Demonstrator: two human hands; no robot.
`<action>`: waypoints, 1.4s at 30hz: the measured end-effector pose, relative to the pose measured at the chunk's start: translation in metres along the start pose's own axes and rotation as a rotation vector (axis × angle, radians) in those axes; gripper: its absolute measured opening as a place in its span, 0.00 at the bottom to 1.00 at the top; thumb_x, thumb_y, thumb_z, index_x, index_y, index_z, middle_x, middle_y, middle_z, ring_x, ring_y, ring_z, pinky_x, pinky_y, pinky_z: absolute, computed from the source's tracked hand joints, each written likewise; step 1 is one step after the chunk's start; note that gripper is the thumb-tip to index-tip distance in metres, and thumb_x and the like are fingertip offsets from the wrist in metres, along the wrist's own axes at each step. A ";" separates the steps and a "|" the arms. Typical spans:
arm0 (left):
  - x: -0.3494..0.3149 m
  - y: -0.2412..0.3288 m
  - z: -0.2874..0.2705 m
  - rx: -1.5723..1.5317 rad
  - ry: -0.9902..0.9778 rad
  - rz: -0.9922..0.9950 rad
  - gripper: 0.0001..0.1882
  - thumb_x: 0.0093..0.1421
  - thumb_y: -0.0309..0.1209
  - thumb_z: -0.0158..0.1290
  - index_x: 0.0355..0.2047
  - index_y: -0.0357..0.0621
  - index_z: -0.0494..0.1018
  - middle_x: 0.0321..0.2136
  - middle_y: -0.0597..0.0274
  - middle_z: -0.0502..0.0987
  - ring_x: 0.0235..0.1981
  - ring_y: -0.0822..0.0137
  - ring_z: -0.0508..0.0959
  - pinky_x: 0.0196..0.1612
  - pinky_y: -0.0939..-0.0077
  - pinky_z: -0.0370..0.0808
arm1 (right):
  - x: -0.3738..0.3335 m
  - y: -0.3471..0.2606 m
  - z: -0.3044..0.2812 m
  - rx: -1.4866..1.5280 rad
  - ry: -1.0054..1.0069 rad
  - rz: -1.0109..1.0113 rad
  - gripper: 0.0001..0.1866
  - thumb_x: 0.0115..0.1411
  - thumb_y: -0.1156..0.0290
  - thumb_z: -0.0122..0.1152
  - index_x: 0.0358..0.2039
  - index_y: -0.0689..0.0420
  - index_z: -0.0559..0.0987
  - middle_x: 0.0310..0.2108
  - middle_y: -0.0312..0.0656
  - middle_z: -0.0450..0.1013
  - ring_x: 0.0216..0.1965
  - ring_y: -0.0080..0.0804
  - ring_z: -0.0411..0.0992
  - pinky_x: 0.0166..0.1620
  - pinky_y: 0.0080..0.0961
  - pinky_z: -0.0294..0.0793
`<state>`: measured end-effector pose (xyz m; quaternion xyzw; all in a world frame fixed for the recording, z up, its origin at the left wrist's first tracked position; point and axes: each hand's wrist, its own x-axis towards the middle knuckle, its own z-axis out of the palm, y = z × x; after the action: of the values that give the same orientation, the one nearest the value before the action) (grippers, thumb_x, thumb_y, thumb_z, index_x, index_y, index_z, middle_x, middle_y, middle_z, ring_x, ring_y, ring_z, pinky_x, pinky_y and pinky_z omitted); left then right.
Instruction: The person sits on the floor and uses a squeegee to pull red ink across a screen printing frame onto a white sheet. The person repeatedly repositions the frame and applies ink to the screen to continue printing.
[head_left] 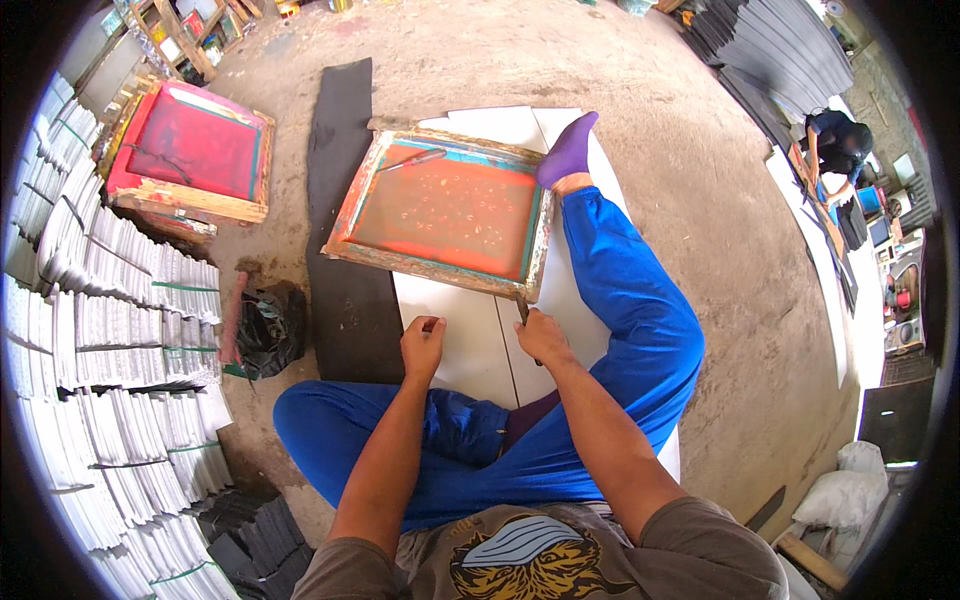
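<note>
- Screen of orange mesh in a paint-stained wooden frame [445, 215]: rests over flat white sheets [462, 330] and the edge of a long black mat [345, 330].
- Right hand [543, 338]: closed around a slim dark tool [522, 308] at the frame's near right corner.
- Left hand [423, 345]: fingers curled inward above the white sheets; whether anything is pinched cannot be told.
- Slender grey-and-red tool [415, 160]: lies on the screen, far left corner.
- Purple-socked foot [570, 150]: beside the frame's far right corner.
</note>
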<state>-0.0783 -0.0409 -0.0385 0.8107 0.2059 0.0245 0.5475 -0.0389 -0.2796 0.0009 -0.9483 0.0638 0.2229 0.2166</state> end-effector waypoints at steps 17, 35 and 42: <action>0.000 0.007 0.001 0.029 0.011 -0.024 0.15 0.60 0.39 0.61 0.36 0.37 0.81 0.31 0.53 0.84 0.33 0.59 0.84 0.40 0.67 0.78 | -0.013 -0.033 -0.037 -0.036 -0.120 0.079 0.20 0.64 0.64 0.54 0.50 0.68 0.75 0.47 0.66 0.76 0.52 0.61 0.75 0.57 0.52 0.72; 0.000 0.006 0.003 0.039 0.001 -0.028 0.15 0.60 0.38 0.62 0.35 0.36 0.81 0.30 0.53 0.84 0.33 0.61 0.84 0.40 0.68 0.78 | -0.004 -0.023 -0.007 0.021 0.058 0.115 0.16 0.61 0.72 0.48 0.46 0.64 0.78 0.44 0.65 0.77 0.48 0.62 0.77 0.53 0.51 0.77; 0.003 0.001 0.003 0.050 0.010 -0.027 0.15 0.60 0.38 0.61 0.35 0.36 0.81 0.30 0.53 0.84 0.32 0.62 0.84 0.39 0.69 0.78 | 0.000 -0.015 0.004 0.031 0.085 0.071 0.17 0.60 0.73 0.49 0.47 0.65 0.77 0.40 0.66 0.78 0.45 0.64 0.78 0.51 0.53 0.77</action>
<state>-0.0748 -0.0430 -0.0391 0.8213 0.2200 0.0163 0.5261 -0.0373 -0.2646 0.0039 -0.9507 0.1101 0.1888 0.2201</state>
